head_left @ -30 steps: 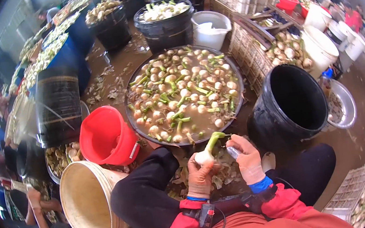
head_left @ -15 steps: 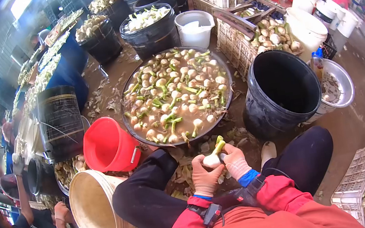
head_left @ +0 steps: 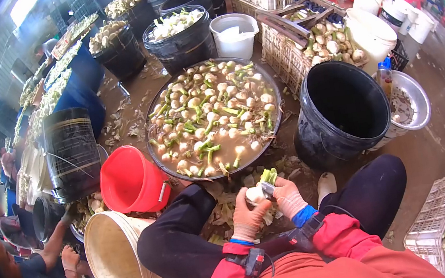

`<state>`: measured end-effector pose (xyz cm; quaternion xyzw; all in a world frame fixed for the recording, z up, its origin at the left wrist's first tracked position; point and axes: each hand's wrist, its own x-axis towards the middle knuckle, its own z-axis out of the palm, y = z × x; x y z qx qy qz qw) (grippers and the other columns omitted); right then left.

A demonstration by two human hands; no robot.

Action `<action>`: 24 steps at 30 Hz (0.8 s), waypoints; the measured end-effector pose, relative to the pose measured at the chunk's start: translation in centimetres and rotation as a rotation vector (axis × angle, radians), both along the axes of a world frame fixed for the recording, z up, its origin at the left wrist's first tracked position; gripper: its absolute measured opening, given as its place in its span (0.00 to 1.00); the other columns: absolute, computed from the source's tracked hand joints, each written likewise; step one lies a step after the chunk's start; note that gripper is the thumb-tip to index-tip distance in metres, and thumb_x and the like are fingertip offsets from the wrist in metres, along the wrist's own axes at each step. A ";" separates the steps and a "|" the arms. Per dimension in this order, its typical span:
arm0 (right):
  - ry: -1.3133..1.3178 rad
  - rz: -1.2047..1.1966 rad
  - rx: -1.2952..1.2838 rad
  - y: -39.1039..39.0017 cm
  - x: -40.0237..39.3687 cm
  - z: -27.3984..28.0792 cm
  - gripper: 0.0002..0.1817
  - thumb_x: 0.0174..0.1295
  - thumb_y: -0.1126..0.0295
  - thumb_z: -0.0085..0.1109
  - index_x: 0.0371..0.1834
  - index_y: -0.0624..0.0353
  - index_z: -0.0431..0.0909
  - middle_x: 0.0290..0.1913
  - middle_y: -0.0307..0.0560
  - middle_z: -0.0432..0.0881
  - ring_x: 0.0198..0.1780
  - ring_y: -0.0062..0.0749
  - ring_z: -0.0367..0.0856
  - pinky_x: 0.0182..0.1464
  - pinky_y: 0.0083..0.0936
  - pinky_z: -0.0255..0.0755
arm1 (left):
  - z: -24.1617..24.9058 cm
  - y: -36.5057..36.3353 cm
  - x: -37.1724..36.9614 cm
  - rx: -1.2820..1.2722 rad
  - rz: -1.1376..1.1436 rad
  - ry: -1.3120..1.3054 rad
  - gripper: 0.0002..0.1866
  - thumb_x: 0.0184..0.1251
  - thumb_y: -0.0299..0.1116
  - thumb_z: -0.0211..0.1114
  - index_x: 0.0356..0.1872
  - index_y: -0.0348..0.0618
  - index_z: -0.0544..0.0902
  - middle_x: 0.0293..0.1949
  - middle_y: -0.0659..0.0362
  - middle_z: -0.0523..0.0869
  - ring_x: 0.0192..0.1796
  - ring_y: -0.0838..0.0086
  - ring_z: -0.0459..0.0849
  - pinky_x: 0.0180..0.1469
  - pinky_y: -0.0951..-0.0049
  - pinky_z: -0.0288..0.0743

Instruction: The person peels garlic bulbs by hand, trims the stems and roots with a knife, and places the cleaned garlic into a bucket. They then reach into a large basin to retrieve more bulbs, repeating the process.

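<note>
My left hand (head_left: 249, 215), in a pale orange glove, is closed around a white garlic bulb (head_left: 254, 194) with a short green stem (head_left: 268, 176). My right hand (head_left: 290, 197), gloved too, grips a small knife (head_left: 268, 188). Its grey blade lies against the bulb at the base of the stem; the handle is hidden in my fingers. Just beyond my hands stands a wide round tub (head_left: 281, 113) of murky water, full of floating bulbs with green stems. Loose peels (head_left: 219, 211) litter the floor between my legs.
A red bucket (head_left: 125, 179) and a cream bucket (head_left: 115, 258) stand at my left, a tall black bucket (head_left: 314, 137) at my right. Crates of bulbs (head_left: 439, 224) sit at lower right and behind the tub. Another person's arm (head_left: 56, 241) reaches in at the left.
The bulb has turned in my left hand, and the knife blade now shows across the stem's base. The stem looks shorter and split. The person at the left has leaned further in.
</note>
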<state>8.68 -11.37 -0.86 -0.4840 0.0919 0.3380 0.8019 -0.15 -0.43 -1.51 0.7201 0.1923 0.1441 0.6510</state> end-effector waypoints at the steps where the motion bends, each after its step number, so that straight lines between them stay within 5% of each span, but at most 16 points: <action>1: -0.013 0.000 -0.043 0.0 0.1 -0.1 0.17 0.58 0.85 0.52 0.52 0.67 0.75 0.45 0.45 0.82 0.46 0.28 0.80 0.48 0.23 0.75 | 0.8 -0.1 -0.1 0.359 0.037 0.020 0.43 0.46 0.43 0.77 0.62 0.37 0.65 0.43 0.56 0.78 0.48 0.64 0.78 0.54 0.72 0.70; 4: -0.054 -0.031 -0.058 0.2 0.1 0.1 0.18 0.57 0.87 0.50 0.52 0.67 0.75 0.45 0.46 0.81 0.45 0.29 0.80 0.45 0.24 0.77 | 1.3 0.2 0.4 0.247 0.072 -0.017 0.39 0.49 0.41 0.76 0.60 0.36 0.67 0.42 0.56 0.79 0.45 0.66 0.78 0.50 0.72 0.73; 5: -0.079 -0.057 -0.037 0.2 0.0 0.3 0.18 0.57 0.87 0.50 0.52 0.67 0.75 0.45 0.46 0.81 0.45 0.29 0.80 0.44 0.23 0.77 | 1.7 -0.4 0.4 -0.258 0.070 -0.101 0.32 0.53 0.38 0.73 0.57 0.37 0.70 0.42 0.56 0.80 0.40 0.68 0.79 0.42 0.72 0.75; 6: -0.101 -0.084 -0.016 0.2 -0.1 0.4 0.18 0.57 0.87 0.50 0.52 0.66 0.76 0.45 0.46 0.81 0.45 0.29 0.80 0.43 0.23 0.77 | 1.4 0.1 0.3 -0.258 0.070 -0.100 0.32 0.53 0.38 0.73 0.57 0.37 0.70 0.42 0.56 0.80 0.40 0.68 0.79 0.42 0.72 0.75; 8: -0.068 -0.058 0.036 0.0 -0.1 -0.3 0.19 0.56 0.88 0.50 0.52 0.66 0.76 0.46 0.46 0.81 0.45 0.30 0.80 0.41 0.22 0.77 | 0.4 1.8 -0.1 -1.160 -0.135 -0.026 0.26 0.57 0.38 0.69 0.54 0.39 0.72 0.40 0.57 0.80 0.33 0.74 0.77 0.33 0.77 0.72; 9: -0.037 -0.031 0.086 -0.1 -0.1 -0.5 0.19 0.56 0.88 0.50 0.52 0.66 0.75 0.46 0.47 0.81 0.44 0.30 0.81 0.39 0.21 0.77 | 1.9 1.2 0.1 -1.345 -0.054 0.021 0.23 0.62 0.43 0.64 0.54 0.41 0.73 0.36 0.58 0.81 0.28 0.80 0.73 0.28 0.81 0.67; 12: -0.018 -0.045 0.232 -0.4 0.0 0.6 0.21 0.54 0.89 0.49 0.53 0.65 0.75 0.46 0.47 0.81 0.41 0.31 0.82 0.36 0.20 0.78 | 5.0 0.8 0.1 -1.313 -0.066 0.116 0.21 0.65 0.46 0.60 0.51 0.41 0.73 0.31 0.60 0.80 0.23 0.84 0.68 0.24 0.82 0.64; 16: 0.052 -0.070 0.246 -0.4 0.3 0.4 0.20 0.54 0.87 0.50 0.52 0.64 0.75 0.47 0.46 0.80 0.45 0.34 0.81 0.43 0.29 0.78 | 1.8 1.6 0.7 -1.403 0.161 0.126 0.19 0.67 0.47 0.57 0.48 0.42 0.74 0.26 0.62 0.77 0.20 0.84 0.65 0.21 0.81 0.63; 18: 0.012 -0.053 0.137 -0.1 0.1 0.1 0.22 0.54 0.89 0.48 0.54 0.65 0.73 0.48 0.48 0.80 0.45 0.32 0.81 0.35 0.20 0.79 | 1.3 1.9 0.2 -1.054 0.131 0.061 0.19 0.67 0.49 0.56 0.44 0.42 0.75 0.24 0.64 0.74 0.19 0.84 0.64 0.20 0.83 0.60; 20: 0.010 -0.051 0.116 0.0 -0.2 -0.1 0.22 0.54 0.88 0.49 0.54 0.65 0.73 0.48 0.48 0.80 0.45 0.32 0.81 0.36 0.21 0.79 | 1.6 1.0 -0.1 -1.028 0.143 0.000 0.22 0.65 0.48 0.60 0.49 0.40 0.71 0.31 0.62 0.76 0.27 0.82 0.72 0.26 0.82 0.69; 22: 0.008 -0.046 0.099 0.2 -0.4 -0.1 0.22 0.55 0.88 0.49 0.55 0.65 0.73 0.49 0.49 0.79 0.46 0.32 0.80 0.37 0.22 0.79 | 1.6 -0.2 0.0 -0.604 0.163 -0.105 0.27 0.62 0.40 0.66 0.55 0.37 0.65 0.42 0.57 0.74 0.41 0.76 0.76 0.38 0.77 0.77; 23: 0.008 0.025 0.160 0.0 -0.4 0.0 0.22 0.55 0.87 0.50 0.55 0.65 0.73 0.49 0.48 0.79 0.46 0.32 0.81 0.39 0.24 0.79 | 0.0 0.1 -0.3 -0.341 0.114 -0.067 0.35 0.56 0.40 0.70 0.60 0.40 0.61 0.52 0.53 0.71 0.49 0.67 0.78 0.45 0.65 0.80; 24: 0.008 0.096 0.220 -0.1 -0.3 0.2 0.22 0.55 0.87 0.51 0.55 0.64 0.73 0.48 0.47 0.79 0.45 0.31 0.81 0.40 0.25 0.79 | 0.1 0.2 -0.3 -0.342 0.116 -0.067 0.35 0.56 0.40 0.70 0.60 0.40 0.61 0.52 0.53 0.71 0.49 0.67 0.78 0.45 0.65 0.80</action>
